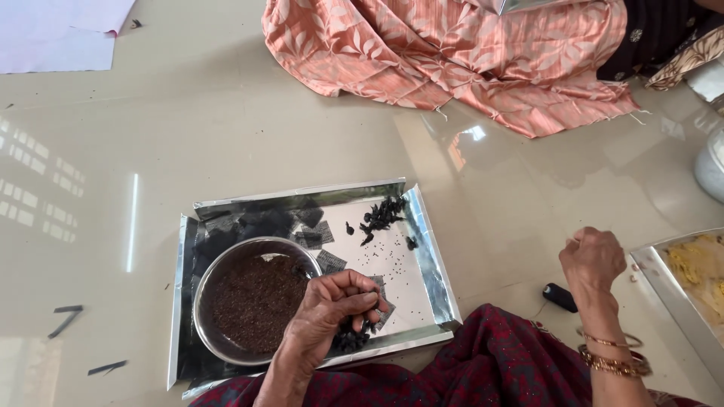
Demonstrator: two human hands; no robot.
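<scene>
My left hand (328, 309) hovers over the near edge of a shiny metal tray (434, 260) on the floor, its fingers pinched on small black pieces (354, 338) that lie in a clump under it. Beside that hand a steel bowl (226, 260) stands in the tray, filled with dark brown seeds (253, 301). Another heap of black pieces (381, 215) lies at the tray's far side. My right hand (592, 260) is raised to the right of the tray with its fingers curled closed and nothing visible in it. Gold bangles (615, 362) ring that wrist.
A person in peach patterned cloth (452, 53) sits across the floor. A second tray with yellow food (697, 267) lies at the right edge, and a small black object (559, 296) rests on the floor beside it. My dark red garment (490, 362) covers the near floor. Paper (53, 34) lies far left.
</scene>
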